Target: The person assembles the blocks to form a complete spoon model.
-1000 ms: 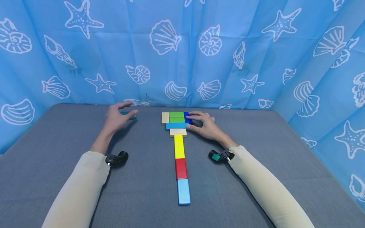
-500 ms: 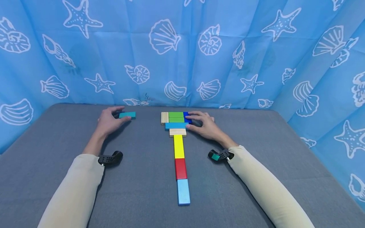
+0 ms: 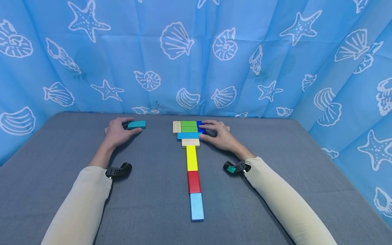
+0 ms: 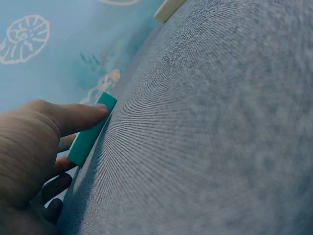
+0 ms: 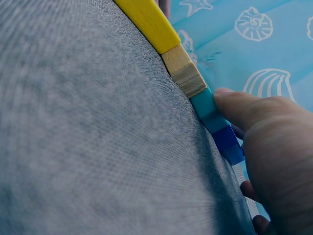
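Note:
In the head view my left hand (image 3: pixel 117 132) is at a teal block (image 3: pixel 136 124) lying at the back left. The left wrist view has the thumb on the teal block's near side, with fingers behind it. My right hand (image 3: pixel 221 135) touches the right side of a block arrangement. Its index finger lies over a dark blue block (image 3: pixel 199 125), partly hiding it, and its thumb rests on the right end of a blue block (image 3: pixel 189 136). Beside the dark blue one are two green blocks (image 3: pixel 189 126) and a plain wooden block (image 3: pixel 177 127).
Below the blue block, a second wooden block (image 3: pixel 190 143) leads into a column of yellow (image 3: pixel 192 158), red (image 3: pixel 194 182) and light blue (image 3: pixel 196 207) blocks. Grey cloth covers the table (image 3: pixel 263 207). A blue shell-print curtain (image 3: pixel 196 68) hangs behind its back edge.
My left hand has shifted left and lower around the teal block, uncovering more of it. Its thumb has slid from the block's top to its front edge. The right hand stays put.

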The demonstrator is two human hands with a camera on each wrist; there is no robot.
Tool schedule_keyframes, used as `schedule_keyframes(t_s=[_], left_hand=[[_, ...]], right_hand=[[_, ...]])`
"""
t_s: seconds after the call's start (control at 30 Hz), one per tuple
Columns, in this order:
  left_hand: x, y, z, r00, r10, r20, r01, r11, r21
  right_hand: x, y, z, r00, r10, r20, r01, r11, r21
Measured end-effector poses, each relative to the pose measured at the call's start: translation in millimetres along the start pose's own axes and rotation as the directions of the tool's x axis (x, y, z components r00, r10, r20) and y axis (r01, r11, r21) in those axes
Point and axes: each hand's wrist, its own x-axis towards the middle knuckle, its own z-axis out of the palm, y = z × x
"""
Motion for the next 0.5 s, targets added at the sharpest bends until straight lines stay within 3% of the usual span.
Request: schedule_keyframes(t_s=[0.5], left_hand=[[-0.8, 1.7, 2.2, 0.999, 0.022, -0.026, -0.022, 1.0, 0.006]], right_hand=[[0.3, 0.7, -0.3, 1.0, 0.004, 0.005, -0.004, 1.0, 0.006]])
